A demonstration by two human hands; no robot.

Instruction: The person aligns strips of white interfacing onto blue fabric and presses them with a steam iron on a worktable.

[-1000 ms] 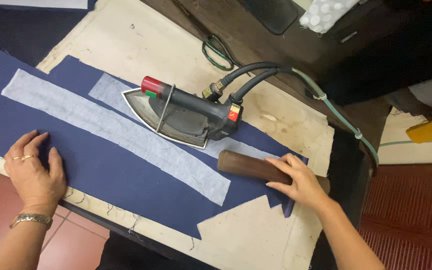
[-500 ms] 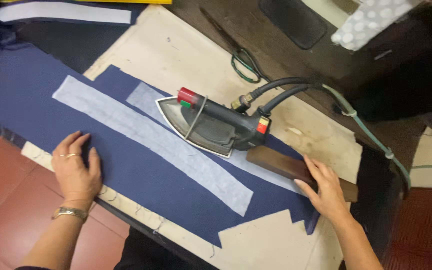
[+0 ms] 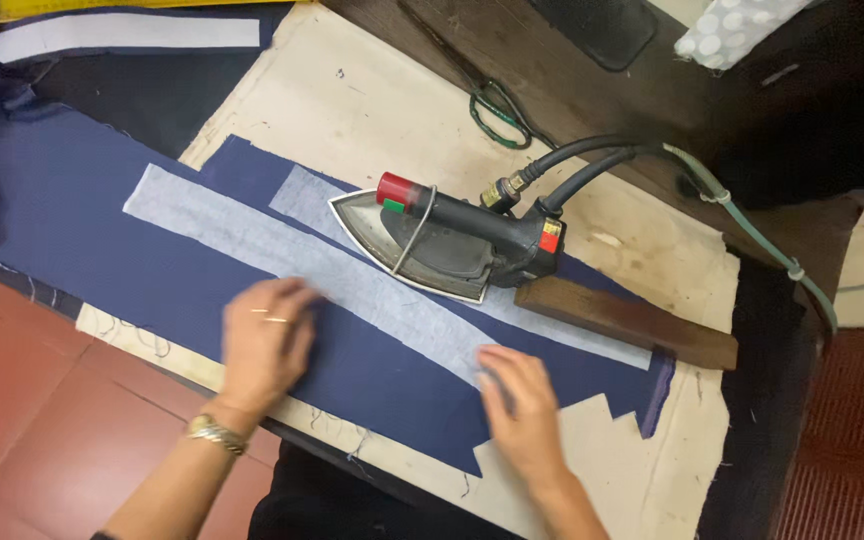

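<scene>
Nearest the camera, both hands are down flat on the cloth. The left hand, blurred, with a ring and a gold wristwatch, lies palm down with fingers spread loosely on the navy fabric, its fingertips at the edge of the pale interfacing strip. It grips nothing. The right hand presses open-palmed too, fingers together, right at the near end of that same strip, holding nothing. The navy fabric runs long across the padded board, from the far left down to a cut end near the right hand, and the pale strip lies diagonally along it. Just beyond the hands, the steam iron sits on its soleplate over a second pale strip, red knob at the nose, untouched. Beside its heel lies a wooden block, resting on the fabric's edge. Hoses curl away from the iron. Farther back, green-handled scissors lie on the dark table.
</scene>
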